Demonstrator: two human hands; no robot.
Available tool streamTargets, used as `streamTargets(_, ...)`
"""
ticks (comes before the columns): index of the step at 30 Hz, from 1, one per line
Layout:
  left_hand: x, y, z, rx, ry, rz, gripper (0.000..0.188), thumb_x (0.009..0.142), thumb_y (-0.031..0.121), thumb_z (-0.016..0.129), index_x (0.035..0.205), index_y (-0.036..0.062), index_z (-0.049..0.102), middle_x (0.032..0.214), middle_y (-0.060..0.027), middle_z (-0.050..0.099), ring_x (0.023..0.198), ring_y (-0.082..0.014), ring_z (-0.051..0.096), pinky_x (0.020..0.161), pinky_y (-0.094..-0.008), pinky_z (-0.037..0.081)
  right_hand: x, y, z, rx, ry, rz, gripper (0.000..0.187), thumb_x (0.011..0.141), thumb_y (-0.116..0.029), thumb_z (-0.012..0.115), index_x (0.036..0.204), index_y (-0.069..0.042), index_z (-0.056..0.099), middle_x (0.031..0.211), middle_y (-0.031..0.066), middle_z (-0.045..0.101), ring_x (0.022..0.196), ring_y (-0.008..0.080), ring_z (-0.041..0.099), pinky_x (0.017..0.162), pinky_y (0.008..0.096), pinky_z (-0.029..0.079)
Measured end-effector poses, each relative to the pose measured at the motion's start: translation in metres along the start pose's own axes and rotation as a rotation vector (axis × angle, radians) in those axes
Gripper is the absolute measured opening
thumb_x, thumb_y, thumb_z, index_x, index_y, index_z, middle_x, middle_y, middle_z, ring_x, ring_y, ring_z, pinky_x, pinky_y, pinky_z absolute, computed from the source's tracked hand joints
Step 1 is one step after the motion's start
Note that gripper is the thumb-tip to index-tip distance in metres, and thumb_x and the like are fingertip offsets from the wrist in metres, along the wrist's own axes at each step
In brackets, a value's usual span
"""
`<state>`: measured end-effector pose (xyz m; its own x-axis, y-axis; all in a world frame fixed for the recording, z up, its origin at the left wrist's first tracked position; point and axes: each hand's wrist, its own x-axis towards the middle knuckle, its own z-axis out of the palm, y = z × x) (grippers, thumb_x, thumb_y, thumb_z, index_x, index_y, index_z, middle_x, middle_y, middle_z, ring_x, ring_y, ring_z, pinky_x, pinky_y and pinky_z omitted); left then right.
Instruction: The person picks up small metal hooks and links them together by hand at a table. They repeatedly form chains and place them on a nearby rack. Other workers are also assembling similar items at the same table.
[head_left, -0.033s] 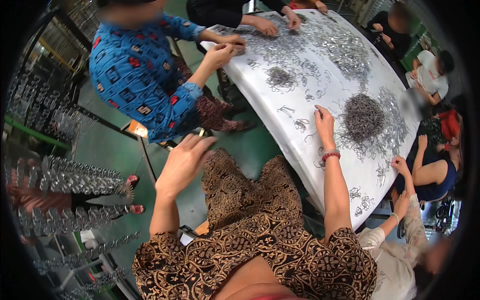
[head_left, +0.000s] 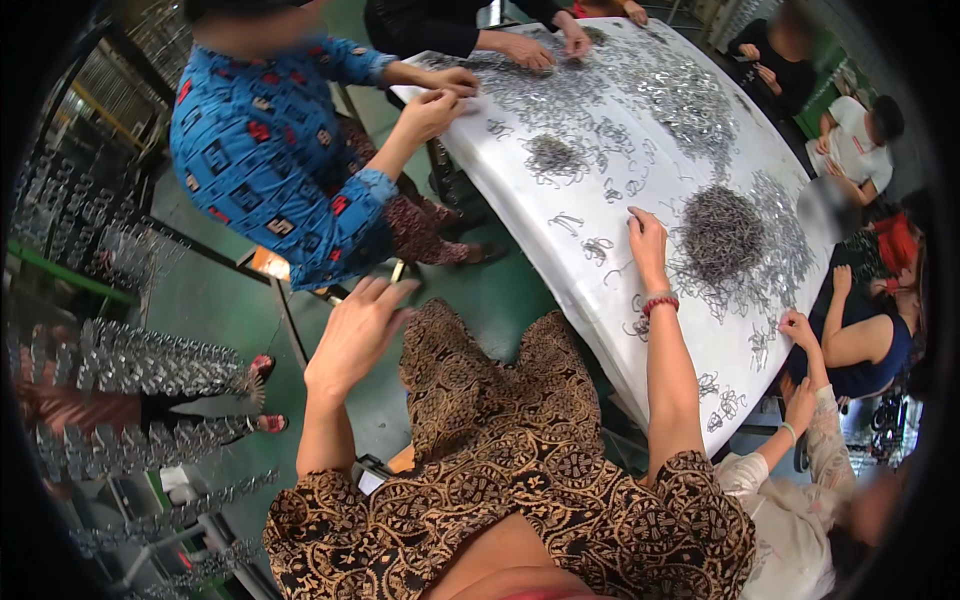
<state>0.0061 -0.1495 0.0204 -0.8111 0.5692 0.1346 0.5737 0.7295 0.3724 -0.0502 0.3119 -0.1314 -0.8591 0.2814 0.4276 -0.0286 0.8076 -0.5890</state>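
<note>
The left hand (head_left: pixel 358 330) is raised off the desk (head_left: pixel 535 210), out past its near edge. It is partly open, palm down, with the fingers gently bent; its underside is hidden, so I cannot tell whether anything is in it.

The right hand (head_left: pixel 648 245) is over the desk, in from the near edge, index finger stretched toward the far side and thumb close by. Whether the fingertips pinch a wire is too small to tell. A red bracelet (head_left: pixel 661 302) circles that wrist.

Thin bent wires cover much of the desk. A dense big pile (head_left: pixel 722 235) sits just right of the right hand, toward the far edge, with loose wires fanned around it. A small pile (head_left: pixel 553 158) lies nearer the left end, and a few loose wires (head_left: pixel 597 250) lie between the right hand and the near edge. A wide shiny spread (head_left: pixel 690 105) runs along the far edge. Small clusters (head_left: pixel 727 408) lie by the near right corner.

A co-worker in a blue shirt (head_left: pixel 275 150) works at the near left corner, both hands together there.
</note>
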Motion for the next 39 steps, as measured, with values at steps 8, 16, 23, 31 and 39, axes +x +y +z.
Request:
streamTargets(8,-0.011,-0.021,0.048,-0.258,-0.174,-0.339,0.037,0.086,0.025,0.069,0.116,0.0044,0.062,0.103,-0.0198,0.065,0.1,-0.0409,0.06,0.083,-0.0477,0.049,0.069,0.045,0.028,-0.23,-0.259,-0.269,0.027,0.078,0.004,0.059,0.1,-0.004,0.072,0.101,0.0222,0.065,0.099,0.0387,0.061,0.091,0.044,0.049)
streamTargets(16,-0.019,-0.025,0.05,-0.199,-0.158,-0.358,0.032,0.085,0.023,0.069,0.108,0.0025,0.062,0.098,-0.0212,0.064,0.094,-0.0425,0.06,0.08,-0.0497,0.048,0.081,0.068,0.026,-0.103,-0.134,-0.162,0.014,0.084,-0.004,0.059,0.096,0.001,0.066,0.089,0.0164,0.067,0.078,0.0282,0.066,0.07,0.0373,0.054)
streamTargets(23,-0.032,-0.018,0.042,-0.167,-0.184,-0.364,0.034,0.086,0.019,0.069,0.116,0.0038,0.063,0.102,-0.0197,0.068,0.096,-0.0397,0.063,0.081,-0.0471,0.05,0.072,0.048,0.011,0.847,-0.119,0.532,0.018,0.09,0.001,0.056,0.105,0.011,0.058,0.097,0.0211,0.066,0.08,0.0262,0.069,0.068,0.0323,0.061)
streamTargets(31,-0.063,-0.013,0.036,-0.205,-0.058,-0.353,0.031,0.085,0.013,0.07,0.114,0.0004,0.065,0.099,-0.0195,0.068,0.091,-0.0366,0.066,0.079,-0.0422,0.051,0.068,0.022,-0.005,0.823,-0.057,0.653,0.032,0.084,-0.001,0.067,0.114,0.008,0.057,0.095,0.0163,0.068,0.076,0.0229,0.067,0.07,0.0334,0.059)
streamTargets(39,0.012,0.05,0.079,-0.713,0.362,-0.041,0.018,0.09,0.008,0.066,0.106,0.0004,0.07,0.086,-0.0111,0.067,0.075,-0.0165,0.061,0.069,-0.0284,0.047,-0.048,-0.124,-0.058,1.005,-0.458,0.181,0.037,0.087,-0.004,0.068,0.12,0.004,0.053,0.084,0.0087,0.069,0.074,0.0139,0.064,0.072,0.0275,0.053)
